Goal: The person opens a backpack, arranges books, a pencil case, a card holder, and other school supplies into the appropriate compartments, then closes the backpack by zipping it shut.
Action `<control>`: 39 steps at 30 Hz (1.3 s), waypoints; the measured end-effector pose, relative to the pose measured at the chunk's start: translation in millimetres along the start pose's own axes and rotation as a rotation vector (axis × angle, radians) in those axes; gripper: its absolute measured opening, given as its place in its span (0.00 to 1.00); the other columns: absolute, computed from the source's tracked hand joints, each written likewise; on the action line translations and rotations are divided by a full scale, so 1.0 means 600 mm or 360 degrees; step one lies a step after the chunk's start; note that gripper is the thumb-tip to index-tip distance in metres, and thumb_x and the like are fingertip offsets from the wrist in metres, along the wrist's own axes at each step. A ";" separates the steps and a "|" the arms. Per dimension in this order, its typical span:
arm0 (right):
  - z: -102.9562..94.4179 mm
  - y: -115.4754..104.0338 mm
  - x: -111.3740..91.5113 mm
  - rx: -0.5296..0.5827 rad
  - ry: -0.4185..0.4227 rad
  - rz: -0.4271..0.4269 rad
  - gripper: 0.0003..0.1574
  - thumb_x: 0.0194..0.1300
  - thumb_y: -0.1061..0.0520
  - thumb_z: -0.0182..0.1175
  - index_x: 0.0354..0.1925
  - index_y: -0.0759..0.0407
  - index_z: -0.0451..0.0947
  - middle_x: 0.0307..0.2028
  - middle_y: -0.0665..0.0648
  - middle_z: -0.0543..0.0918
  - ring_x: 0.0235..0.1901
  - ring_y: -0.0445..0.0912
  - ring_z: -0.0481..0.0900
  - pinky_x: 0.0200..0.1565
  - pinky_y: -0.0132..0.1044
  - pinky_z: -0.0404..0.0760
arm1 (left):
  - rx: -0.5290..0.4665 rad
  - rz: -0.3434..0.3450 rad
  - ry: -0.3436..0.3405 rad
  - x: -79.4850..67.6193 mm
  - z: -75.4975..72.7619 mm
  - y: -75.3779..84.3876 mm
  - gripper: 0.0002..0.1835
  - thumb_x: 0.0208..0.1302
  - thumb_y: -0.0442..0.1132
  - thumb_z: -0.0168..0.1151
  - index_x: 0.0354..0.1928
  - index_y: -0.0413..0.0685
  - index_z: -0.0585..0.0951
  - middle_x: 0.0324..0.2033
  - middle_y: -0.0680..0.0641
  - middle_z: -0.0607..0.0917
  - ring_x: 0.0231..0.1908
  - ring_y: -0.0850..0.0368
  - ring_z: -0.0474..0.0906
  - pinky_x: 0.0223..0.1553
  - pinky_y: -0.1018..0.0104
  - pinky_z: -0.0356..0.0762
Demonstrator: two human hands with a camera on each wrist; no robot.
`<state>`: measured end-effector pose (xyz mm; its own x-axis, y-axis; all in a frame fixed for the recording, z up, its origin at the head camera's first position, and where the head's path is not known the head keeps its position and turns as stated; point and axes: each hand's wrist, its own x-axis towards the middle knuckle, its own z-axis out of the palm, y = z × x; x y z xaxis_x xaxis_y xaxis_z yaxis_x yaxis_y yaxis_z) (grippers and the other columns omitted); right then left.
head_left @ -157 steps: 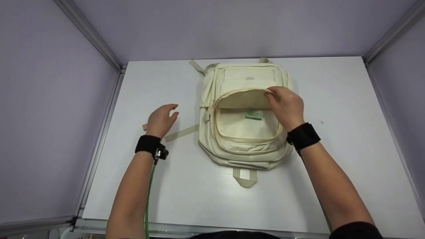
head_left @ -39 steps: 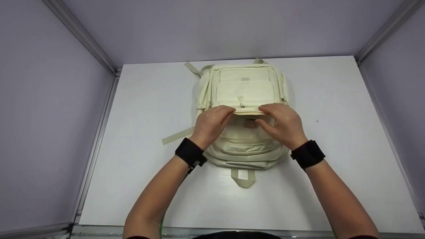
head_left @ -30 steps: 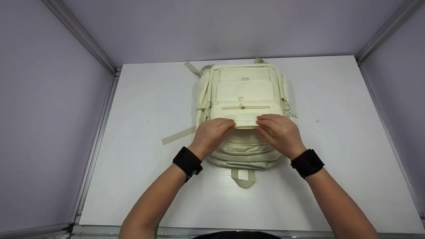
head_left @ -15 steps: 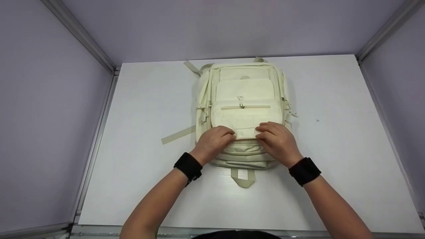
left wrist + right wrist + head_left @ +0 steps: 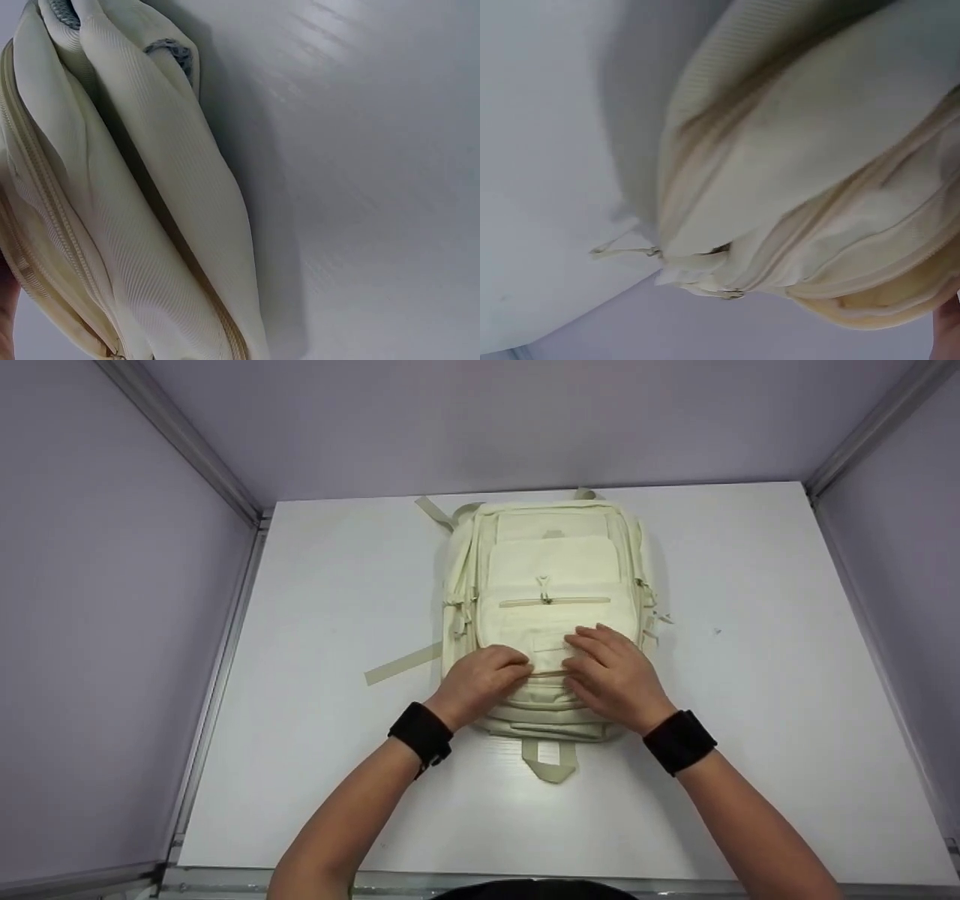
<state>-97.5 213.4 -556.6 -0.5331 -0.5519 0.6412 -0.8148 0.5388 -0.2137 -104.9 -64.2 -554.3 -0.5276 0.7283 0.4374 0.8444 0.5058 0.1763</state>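
A cream backpack (image 5: 553, 562) lies on its back, its carry handle toward the person. Its front pocket flap (image 5: 510, 622) is folded down over the pocket, whose inside is hidden. My left hand (image 5: 480, 679) pinches the flap's lower edge on the left. To the right, my right hand (image 5: 619, 679) rests on the flap with its fingers spread and fairly straight. In the left wrist view, zipper tracks run along the backpack (image 5: 150, 187). The right wrist view catches a bit of my hand (image 5: 946, 330) at the edge of the pocket opening, which still gapes there.
The backpack lies on a white table (image 5: 750, 720) between pale walls. A loose strap (image 5: 403, 664) sticks out to the left, and the handle loop (image 5: 551, 771) points toward the near edge. Zipper pulls (image 5: 545, 598) hang at the small slit pocket.
The raised flap has come down over the pocket, hiding the small items seen inside. My left hand came from the table to the flap; my right fingers have just loosened and spread.
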 end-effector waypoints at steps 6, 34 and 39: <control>0.016 -0.011 0.024 0.0056 -0.0113 -0.0032 0.08 0.62 0.63 0.72 0.40 0.59 0.83 0.61 0.64 0.80 0.67 0.61 0.72 0.69 0.55 0.65 | -0.0023 -0.0033 0.0030 0.008 -0.006 -0.005 0.12 0.73 0.37 0.64 0.55 0.45 0.85 0.50 0.48 0.85 0.52 0.55 0.82 0.54 0.65 0.79; 0.032 -0.014 0.023 0.0201 -0.0176 0.0119 0.06 0.74 0.60 0.59 0.38 0.59 0.81 0.62 0.65 0.80 0.68 0.59 0.72 0.72 0.53 0.60 | -0.0093 -0.1427 -0.0084 0.061 -0.013 -0.132 0.13 0.76 0.42 0.60 0.56 0.52 0.86 0.49 0.47 0.82 0.51 0.48 0.76 0.49 0.56 0.77; 0.033 -0.014 0.022 0.0228 -0.0200 0.0133 0.09 0.76 0.58 0.58 0.39 0.60 0.82 0.64 0.65 0.78 0.69 0.59 0.70 0.73 0.53 0.58 | -0.0097 -0.1467 -0.0079 0.062 -0.011 -0.134 0.11 0.77 0.42 0.59 0.53 0.51 0.86 0.48 0.47 0.84 0.50 0.49 0.78 0.50 0.58 0.77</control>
<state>-102.2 189.1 -561.2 -0.6171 -0.5889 0.5219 -0.7858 0.4949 -0.3709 -191.6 -81.1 -546.4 -0.9956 0.0694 0.0629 0.0912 0.8710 0.4827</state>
